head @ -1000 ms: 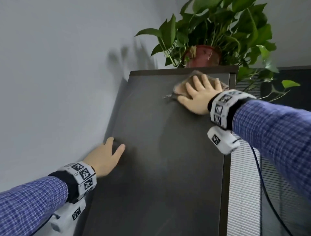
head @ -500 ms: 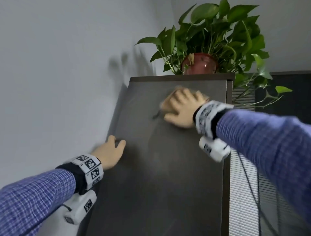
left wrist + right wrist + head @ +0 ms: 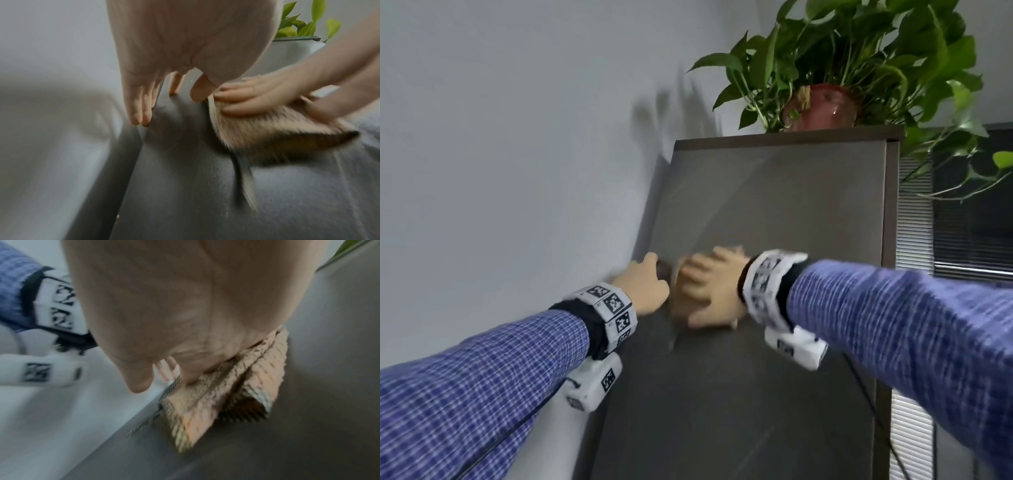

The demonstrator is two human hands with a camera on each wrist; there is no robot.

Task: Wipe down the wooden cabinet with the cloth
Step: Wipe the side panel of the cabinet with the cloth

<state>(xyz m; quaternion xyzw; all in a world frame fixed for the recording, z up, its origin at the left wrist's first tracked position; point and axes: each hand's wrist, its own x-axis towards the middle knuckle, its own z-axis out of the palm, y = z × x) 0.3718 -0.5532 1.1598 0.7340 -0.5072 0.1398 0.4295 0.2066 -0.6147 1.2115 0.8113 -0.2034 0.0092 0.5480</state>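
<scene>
Since a second ago, right hand (image 3: pixel 710 291), flat on cloth (image 3: pixel 224 395), has swept from cabinet (image 3: pixel 774 212) top toward 7 o'clock, beside open left hand (image 3: pixel 645 287); lower panel apparently unwiped.

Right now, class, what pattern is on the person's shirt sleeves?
Blue and white check on the sleeves, clearest in the head view.

Cloth (image 3: pixel 681 305) under right hand (image 3: pixel 714 291), on cabinet (image 3: pixel 774 205)

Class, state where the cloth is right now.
Head view: the cloth lies flat on the cabinet side panel under the right hand, beside the left hand.
</scene>
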